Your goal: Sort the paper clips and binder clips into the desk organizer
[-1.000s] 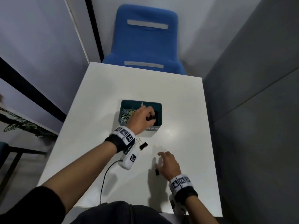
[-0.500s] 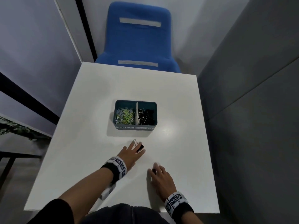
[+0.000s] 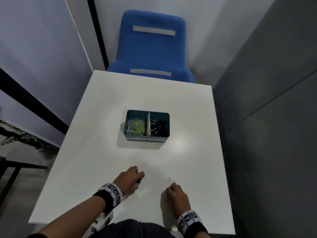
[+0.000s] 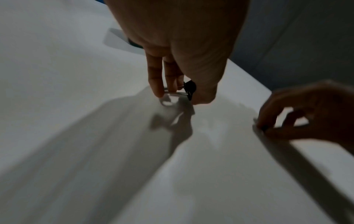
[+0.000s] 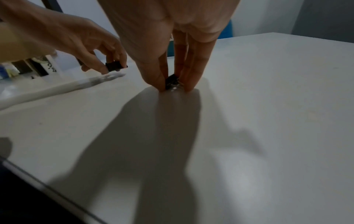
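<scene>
A teal desk organizer (image 3: 147,136) stands mid-table, with coloured paper clips (image 3: 136,127) in its left compartment and black binder clips (image 3: 158,128) in its right. Near the front edge my left hand (image 3: 132,177) pinches a black binder clip (image 4: 188,89) by its wire handles, just above the table. My right hand (image 3: 176,192) pinches a smaller black binder clip (image 5: 171,81) between thumb and fingers, touching the table surface. In the right wrist view the left hand's binder clip (image 5: 114,66) shows beside it.
The white table (image 3: 96,152) fills the view, with a blue chair (image 3: 151,48) behind its far edge. Grey partition walls close in on both sides. A white cable (image 5: 57,89) lies by my left wrist.
My left hand left the organizer, came back toward me and picked up the binder clip that lay on the table. My right hand has closed its fingers on the small clip.
</scene>
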{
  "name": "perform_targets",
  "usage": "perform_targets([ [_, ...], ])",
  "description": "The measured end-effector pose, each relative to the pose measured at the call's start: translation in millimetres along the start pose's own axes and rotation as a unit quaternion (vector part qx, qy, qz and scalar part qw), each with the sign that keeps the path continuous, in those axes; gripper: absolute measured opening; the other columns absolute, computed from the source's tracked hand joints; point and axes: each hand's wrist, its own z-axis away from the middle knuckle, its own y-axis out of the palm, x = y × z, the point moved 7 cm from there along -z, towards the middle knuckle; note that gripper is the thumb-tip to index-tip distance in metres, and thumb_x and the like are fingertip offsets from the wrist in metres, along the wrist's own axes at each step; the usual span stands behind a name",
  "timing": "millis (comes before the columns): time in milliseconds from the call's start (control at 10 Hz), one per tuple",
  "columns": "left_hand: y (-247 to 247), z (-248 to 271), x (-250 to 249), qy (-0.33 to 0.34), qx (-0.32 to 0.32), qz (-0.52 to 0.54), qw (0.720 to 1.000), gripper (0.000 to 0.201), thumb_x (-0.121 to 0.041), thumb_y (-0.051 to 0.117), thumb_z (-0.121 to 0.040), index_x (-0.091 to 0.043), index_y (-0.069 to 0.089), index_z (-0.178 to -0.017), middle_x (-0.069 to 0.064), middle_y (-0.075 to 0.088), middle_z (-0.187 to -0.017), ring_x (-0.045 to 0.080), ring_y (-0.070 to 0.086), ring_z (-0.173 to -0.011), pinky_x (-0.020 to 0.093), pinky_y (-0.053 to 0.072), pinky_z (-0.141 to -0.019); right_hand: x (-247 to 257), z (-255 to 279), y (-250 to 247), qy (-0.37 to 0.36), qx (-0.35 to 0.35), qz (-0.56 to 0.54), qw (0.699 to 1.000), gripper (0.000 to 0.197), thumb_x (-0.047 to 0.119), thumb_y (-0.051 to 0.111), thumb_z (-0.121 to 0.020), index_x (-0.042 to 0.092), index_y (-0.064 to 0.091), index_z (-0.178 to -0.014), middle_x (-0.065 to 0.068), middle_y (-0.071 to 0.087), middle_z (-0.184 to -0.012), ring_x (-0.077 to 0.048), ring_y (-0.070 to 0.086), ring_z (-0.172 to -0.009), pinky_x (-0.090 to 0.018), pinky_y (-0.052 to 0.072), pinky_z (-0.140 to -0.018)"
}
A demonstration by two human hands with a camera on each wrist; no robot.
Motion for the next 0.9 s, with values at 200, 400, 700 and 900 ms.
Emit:
perform_targets([
  [200, -110, -38, -24, 0.019, -0.131, 0.073, 0.989, 0.034, -0.025, 0.064, -0.085, -0.028, 0.052, -0.117, -0.005, 0.048, -0.105, 0.011, 0.051, -0.074, 0.016, 0.041, -0.056, 0, -8, -12, 0.035, 0.002, -0.016, 0.999, 0.025, 0.011, 0.072, -0.055, 0.021, 0.051, -0.065, 0.003, 0.052, -0.072, -0.018, 0.055, -0.06, -0.022, 0.023, -0.043],
  [400, -201, -70, -31, -0.031, -0.204, 0.113, 0.972, 0.04, -0.034, 0.07, -0.084, -0.029, 0.049, -0.118, -0.01, 0.044, -0.102, 0.015, 0.056, -0.074, 0.03, 0.049, -0.066, 15, -32, -68, 0.044, -0.018, -0.08, 0.996, 0.016, 0.021, 0.056, -0.077, 0.021, 0.067, -0.089, -0.001, 0.061, -0.096, -0.026, 0.062, -0.086, -0.025, 0.039, -0.065],
  [700, -71, 17, 22, -0.029, 0.013, -0.016, 0.999, 0.012, -0.025, 0.047, -0.09, -0.025, 0.057, -0.096, -0.004, 0.065, -0.098, 0.018, 0.059, -0.094, 0.029, 0.041, -0.073, 56, -110, -233, -0.003, -0.184, -0.129, 0.974, 0.016, 0.018, 0.069, -0.081, 0.018, 0.067, -0.097, 0.0, 0.061, -0.092, -0.02, 0.061, -0.083, -0.018, 0.038, -0.064],
  [900, 4, 110, 61, -0.068, 0.174, 0.008, 0.982, 0.026, -0.037, 0.046, -0.081, -0.027, 0.059, -0.101, -0.003, 0.064, -0.093, 0.018, 0.062, -0.102, 0.024, 0.039, -0.076, 59, -110, -245, 0.007, -0.184, -0.103, 0.977, 0.025, 0.03, 0.062, -0.088, 0.02, 0.061, -0.111, -0.001, 0.061, -0.102, -0.023, 0.058, -0.087, -0.027, 0.037, -0.068],
])
